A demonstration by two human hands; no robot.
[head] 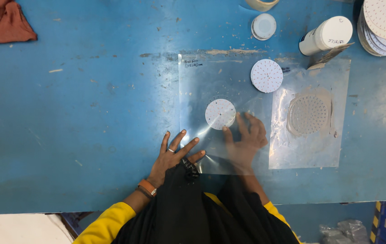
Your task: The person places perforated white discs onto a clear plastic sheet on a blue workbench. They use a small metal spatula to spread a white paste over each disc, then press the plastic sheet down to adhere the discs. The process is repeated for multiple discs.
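L hand [173, 156]: flat, palm down, fingers spread wide, ring on one finger, orange band at wrist. R hand [243, 140]: palm down, fingers splayed fwd, blurred. Both forearms in yellow sleeves, angled inward.

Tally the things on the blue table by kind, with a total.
Loose white perforated round discs: 2
Stacks of white discs: 1
Clear plastic sheets: 2
White cylindrical bottles: 1
Round white lids: 1
Rust-red cloths: 1
Total: 8
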